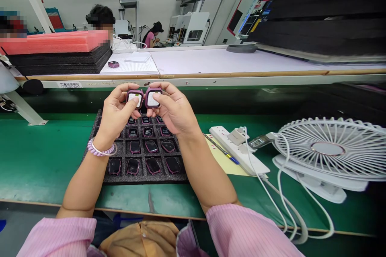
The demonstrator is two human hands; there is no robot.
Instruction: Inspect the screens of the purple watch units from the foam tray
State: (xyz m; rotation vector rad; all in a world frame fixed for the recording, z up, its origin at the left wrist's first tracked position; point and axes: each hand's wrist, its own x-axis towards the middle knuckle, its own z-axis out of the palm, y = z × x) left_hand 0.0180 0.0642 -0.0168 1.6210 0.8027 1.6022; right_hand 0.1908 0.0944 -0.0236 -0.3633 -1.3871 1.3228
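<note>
Watches pinched in hands, one each, over tray; tray's near edge close to bench edge.

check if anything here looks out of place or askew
One purple watch lies alone on papers on the shelf, apart from those in the foam tray. Some watches in its nearer rows sit askew. A grey streak marks the green bench near its front edge; whether stain or wear, I can't tell.

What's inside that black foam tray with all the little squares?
In the foam tray, purple-rimmed watches sit in separate compartments. The left hand and right hand, holding two lit watches, cover parts of it, so some compartments can't be seen.
</note>
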